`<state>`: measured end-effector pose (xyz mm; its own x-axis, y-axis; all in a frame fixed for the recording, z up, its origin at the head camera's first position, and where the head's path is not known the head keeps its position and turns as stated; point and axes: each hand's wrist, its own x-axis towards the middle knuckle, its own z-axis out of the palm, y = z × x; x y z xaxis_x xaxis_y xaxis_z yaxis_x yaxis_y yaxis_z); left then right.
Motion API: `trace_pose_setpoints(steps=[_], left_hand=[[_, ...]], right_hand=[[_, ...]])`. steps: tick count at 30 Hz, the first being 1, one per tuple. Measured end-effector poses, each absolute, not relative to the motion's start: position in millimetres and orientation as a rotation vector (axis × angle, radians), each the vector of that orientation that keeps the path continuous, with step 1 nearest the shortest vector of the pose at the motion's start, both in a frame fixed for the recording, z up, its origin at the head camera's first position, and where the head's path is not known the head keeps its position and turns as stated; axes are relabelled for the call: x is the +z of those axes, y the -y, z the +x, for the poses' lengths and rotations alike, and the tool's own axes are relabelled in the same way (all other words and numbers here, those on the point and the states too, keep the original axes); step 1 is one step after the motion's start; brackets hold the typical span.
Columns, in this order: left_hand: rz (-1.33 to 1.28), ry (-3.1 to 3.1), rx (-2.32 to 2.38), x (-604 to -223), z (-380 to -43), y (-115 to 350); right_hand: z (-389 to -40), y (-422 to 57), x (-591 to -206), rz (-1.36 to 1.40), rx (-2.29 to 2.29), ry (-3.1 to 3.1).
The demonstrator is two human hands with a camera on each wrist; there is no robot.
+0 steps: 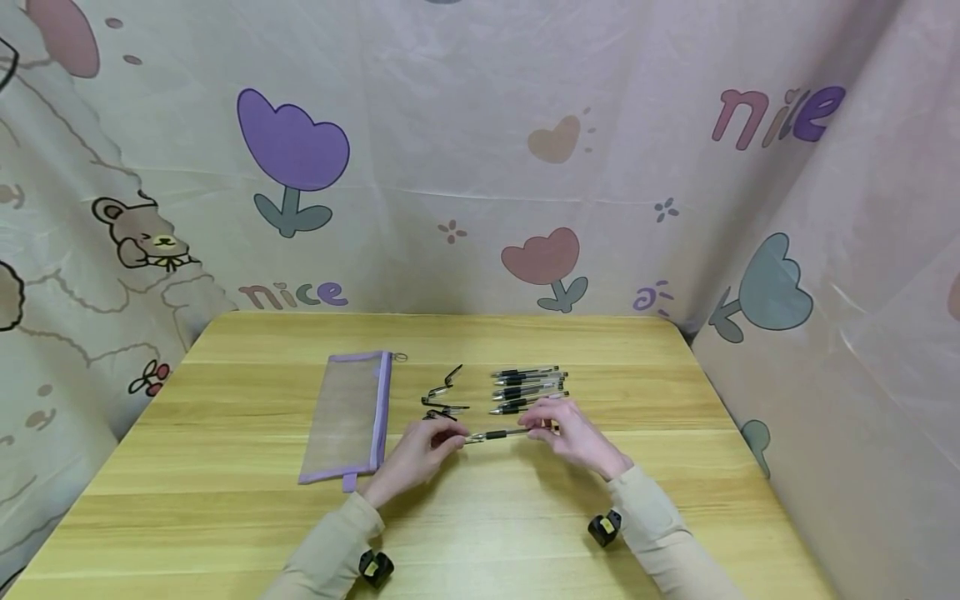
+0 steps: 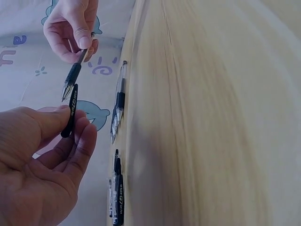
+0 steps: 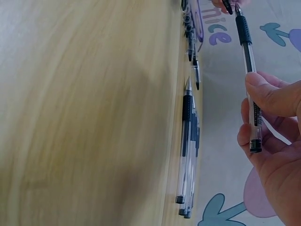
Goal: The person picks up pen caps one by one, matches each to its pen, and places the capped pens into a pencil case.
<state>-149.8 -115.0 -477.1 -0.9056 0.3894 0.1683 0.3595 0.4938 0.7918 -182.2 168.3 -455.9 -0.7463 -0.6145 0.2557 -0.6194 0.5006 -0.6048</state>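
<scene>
Between thumb and fingers my left hand (image 1: 420, 454) pinches a pen cap (image 2: 72, 110) with a black clip. My right hand (image 1: 572, 435) grips a clear gel pen (image 3: 244, 30) with a black rubber grip near its rear end, its tip towards the cap. Tip and cap are very close; I cannot tell whether they touch. Just beyond the right hand lies a row of several uncapped gel pens (image 1: 525, 390), tips to the left. Beyond the left hand several loose pen caps (image 1: 444, 402) are scattered.
A mesh zip pouch (image 1: 345, 417) with purple edging lies flat on the wooden table (image 1: 480, 533), left of the caps. Behind the table hangs a printed curtain (image 1: 420, 125), with more fabric at both sides.
</scene>
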Motion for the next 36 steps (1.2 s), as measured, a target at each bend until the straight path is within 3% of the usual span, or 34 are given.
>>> trace_pose_setpoints(steps=[36], left_hand=[[0.675,-2.603,1.440,-477.2,-148.5,113.8]], right_hand=[[-176.8,-161.8,-461.8,1.094,1.152,2.691]])
